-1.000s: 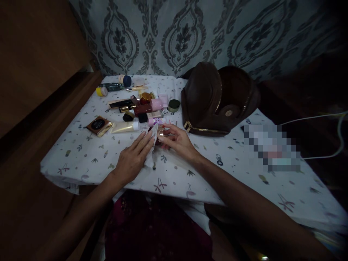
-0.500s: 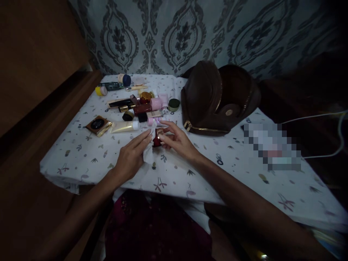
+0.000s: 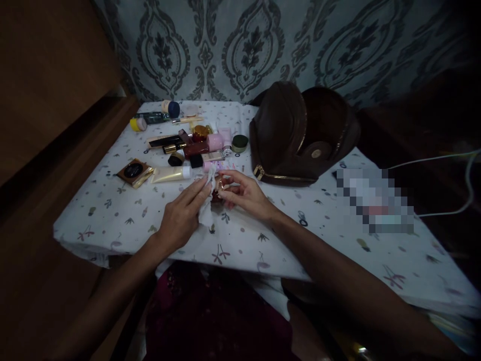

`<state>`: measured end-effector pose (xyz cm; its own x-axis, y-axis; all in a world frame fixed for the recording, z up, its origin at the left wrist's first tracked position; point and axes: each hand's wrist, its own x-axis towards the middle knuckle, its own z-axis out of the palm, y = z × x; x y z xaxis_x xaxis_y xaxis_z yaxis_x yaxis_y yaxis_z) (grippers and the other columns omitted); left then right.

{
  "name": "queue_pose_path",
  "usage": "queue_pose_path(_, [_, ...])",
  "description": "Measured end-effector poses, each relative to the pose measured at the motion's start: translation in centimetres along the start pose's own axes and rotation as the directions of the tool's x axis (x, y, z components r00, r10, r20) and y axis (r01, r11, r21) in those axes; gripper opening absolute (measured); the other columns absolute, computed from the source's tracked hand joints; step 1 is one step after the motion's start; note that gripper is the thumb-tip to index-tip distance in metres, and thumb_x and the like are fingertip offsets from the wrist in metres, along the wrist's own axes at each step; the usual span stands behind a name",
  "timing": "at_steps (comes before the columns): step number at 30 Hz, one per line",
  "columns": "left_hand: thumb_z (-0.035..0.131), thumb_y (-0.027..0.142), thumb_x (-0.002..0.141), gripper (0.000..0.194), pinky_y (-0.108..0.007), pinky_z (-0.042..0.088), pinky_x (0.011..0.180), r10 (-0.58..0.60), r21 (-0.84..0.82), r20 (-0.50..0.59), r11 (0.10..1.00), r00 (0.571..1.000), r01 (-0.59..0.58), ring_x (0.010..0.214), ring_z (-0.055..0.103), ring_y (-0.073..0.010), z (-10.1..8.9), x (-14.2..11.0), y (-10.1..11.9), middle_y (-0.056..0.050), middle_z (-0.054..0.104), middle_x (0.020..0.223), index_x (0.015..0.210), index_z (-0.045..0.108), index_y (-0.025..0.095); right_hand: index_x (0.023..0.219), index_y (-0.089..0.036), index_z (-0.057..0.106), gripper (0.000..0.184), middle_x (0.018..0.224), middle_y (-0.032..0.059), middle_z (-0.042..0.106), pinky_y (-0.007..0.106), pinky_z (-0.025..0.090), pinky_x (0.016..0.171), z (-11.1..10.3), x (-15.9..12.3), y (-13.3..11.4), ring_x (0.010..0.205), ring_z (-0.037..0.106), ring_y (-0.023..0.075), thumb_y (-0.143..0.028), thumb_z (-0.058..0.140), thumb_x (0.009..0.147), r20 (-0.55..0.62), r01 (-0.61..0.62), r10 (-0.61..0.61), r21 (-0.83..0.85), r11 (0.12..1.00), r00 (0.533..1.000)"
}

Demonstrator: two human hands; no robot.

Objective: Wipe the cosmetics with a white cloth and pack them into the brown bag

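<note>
A white tissue is held in my left hand, its fingers pressed together over it. My right hand pinches a small dark red bottle with a shiny gold-toned part, just above the tablecloth. The tissue lies against the bottle's left side, and my fingers hide part of both. Beyond my hands, a cream tube with a white cap and a gold and black compact lie on the cloth. A pink item is right behind the tissue.
Several cosmetics, among them a pink jar and a dark green round container, are grouped at the back left. An unzipped brown leather bag stands at the back right. A blurred-out object and a white cable are at the right.
The bottle has turned in my right fingers, its dark red side showing more half a second ago. My left hand stays at its side with the tissue. The other items have not moved.
</note>
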<state>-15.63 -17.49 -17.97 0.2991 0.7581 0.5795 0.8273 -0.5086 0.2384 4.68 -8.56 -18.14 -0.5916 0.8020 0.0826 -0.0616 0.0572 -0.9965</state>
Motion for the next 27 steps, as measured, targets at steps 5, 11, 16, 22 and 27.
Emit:
queue_pose_path(5, [0.044, -0.012, 0.078, 0.082, -0.044, 0.054, 0.108, 0.05, 0.018, 0.034, 0.999, 0.998, -0.051, 0.138, 0.053, -0.0247, -0.2, 0.0, 0.3, -0.008, 0.053, 0.152, 0.151, 0.042, 0.026, 0.112, -0.021, 0.06, 0.049, 0.078, 0.0002, 0.065, 0.023, 0.047, 0.044, 0.0, -0.1, 0.1, 0.053, 0.06, 0.012, -0.06, 0.07, 0.082, -0.049, -0.056, 0.052, -0.091, 0.994, 0.997])
queue_pose_path(11, [0.04, -0.014, 0.075, 0.09, -0.043, 0.054, 0.109, 0.058, -0.038, 0.036, 0.998, 0.998, -0.056, 0.139, 0.052, -0.0219, -0.6, -0.7, 0.1, -0.006, 0.052, 0.153, 0.154, 0.037, 0.029, 0.104, -0.021, 0.06, 0.049, 0.07, -0.001, 0.064, 0.024, 0.047, 0.043, -0.1, 0.0, 0.1, 0.049, 0.06, 0.0129, -0.066, 0.064, 0.085, -0.087, -0.079, 0.065, -0.166, 0.983, 0.994])
queue_pose_path(16, [0.041, -0.013, 0.076, 0.087, -0.043, 0.054, 0.108, 0.026, -0.073, 0.035, 0.997, 0.999, -0.023, 0.137, 0.054, -0.0215, -0.7, -0.7, -0.1, -0.006, 0.054, 0.152, 0.152, 0.041, 0.029, 0.097, -0.02, 0.06, 0.044, 0.089, 0.0023, 0.064, 0.022, 0.049, 0.045, 0.5, 0.1, -0.1, 0.062, 0.062, 0.0126, -0.06, 0.069, 0.082, -0.135, -0.064, 0.047, -0.131, 0.989, 0.99])
queue_pose_path(22, [0.042, -0.013, 0.077, 0.085, -0.043, 0.054, 0.109, 0.042, 0.017, 0.033, 0.999, 0.999, -0.042, 0.141, 0.05, -0.0234, -0.4, -0.1, 0.5, -0.007, 0.052, 0.153, 0.151, 0.04, 0.027, 0.115, -0.026, 0.063, 0.04, 0.074, -0.0032, 0.059, 0.022, 0.048, 0.043, 0.7, 0.2, -0.8, 0.05, 0.059, 0.0106, -0.056, 0.065, 0.088, -0.168, -0.062, 0.029, -0.197, 0.978, 0.985])
queue_pose_path(27, [0.041, -0.013, 0.077, 0.079, -0.042, 0.059, 0.099, 0.104, 0.106, 0.088, 0.988, 0.991, -0.113, 0.142, 0.048, -0.0256, -0.2, 0.0, 1.1, -0.01, 0.05, 0.154, 0.148, 0.043, 0.023, 0.108, -0.022, 0.063, 0.039, 0.063, -0.0029, 0.058, 0.024, 0.047, 0.042, 0.1, 0.7, -0.1, 0.048, 0.059, 0.0144, -0.056, 0.062, 0.089, -0.146, -0.108, 0.091, -0.111, 0.988, 0.985])
